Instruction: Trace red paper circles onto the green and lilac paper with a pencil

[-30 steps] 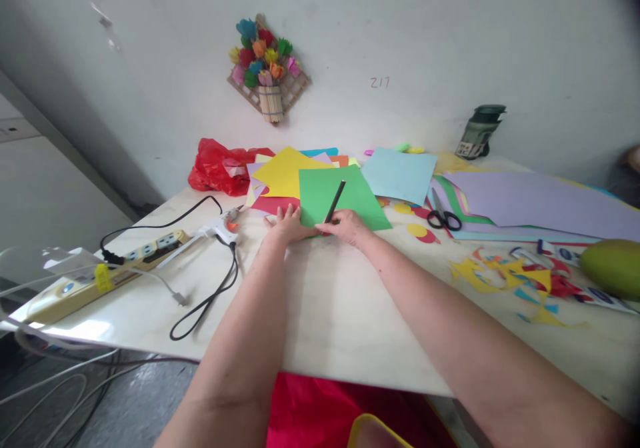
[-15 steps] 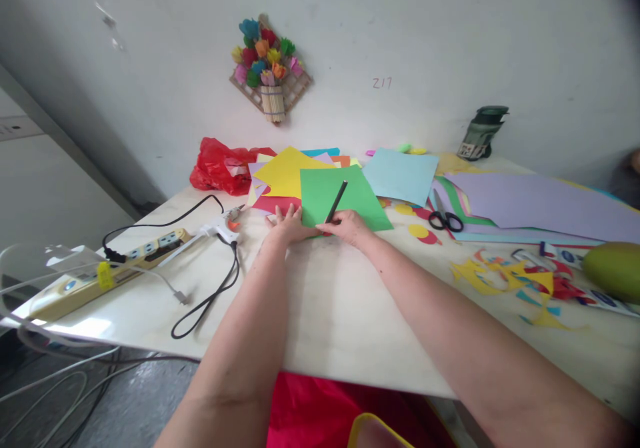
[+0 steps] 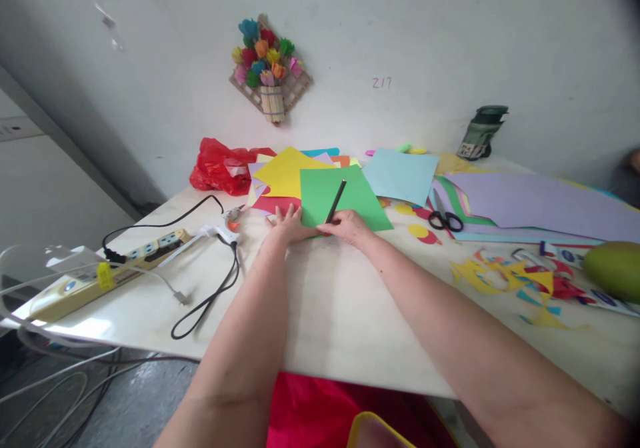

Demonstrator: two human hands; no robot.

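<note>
A green sheet of paper point(image 3: 340, 191) lies on the table in front of me. My left hand point(image 3: 289, 225) rests spread at its lower left corner, the thumb along the near edge. In my right hand point(image 3: 347, 227) is a black pen point(image 3: 336, 200), tilted, its lower end at the near part of the sheet; the tip is hidden by the fingers. Under and behind the green sheet are a yellow sheet point(image 3: 285, 173) and a red one point(image 3: 277, 205). A light blue sheet point(image 3: 400, 176) lies to the right.
Black-handled scissors point(image 3: 445, 221), paper scraps point(image 3: 505, 276), a lavender sheet point(image 3: 530, 201) and a green oval object point(image 3: 614, 271) are on the right. Leftward lie a glue gun point(image 3: 223, 227), cables and a power strip point(image 3: 107, 275). A red bag point(image 3: 220, 168) sits behind.
The top of the pen has tipped very slightly to the left. Both hands are in nearly the same place.
</note>
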